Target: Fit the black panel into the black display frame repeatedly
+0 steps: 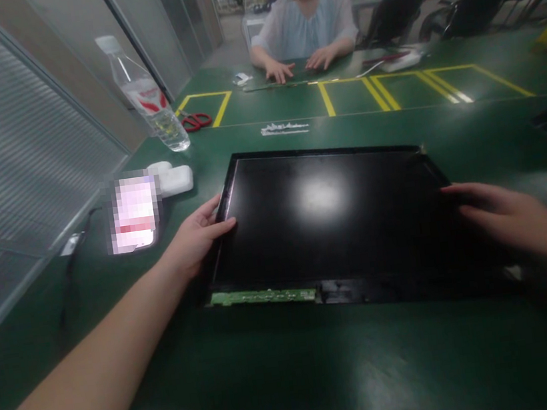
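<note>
A black display panel (346, 222) with a glossy screen is in front of me, over the green table. Along its near edge runs a narrow green circuit board (263, 296), on the left half. My left hand (201, 234) grips the panel's left edge, thumb on top and fingers partly hidden beneath. At the opposite side, my right hand (500, 205) is closed on the right edge, its lower part dark and hard to see. Whether the panel rests on the table or is slightly raised, I cannot tell.
To the left are a lit phone (134, 213), a white case (175, 179) and a water bottle (152, 103). Red-handled scissors (196, 121) lie behind the bottle. Yellow tape (327, 99) marks the table (294, 363). Across it sits a person (303, 29), hands over a thin strip.
</note>
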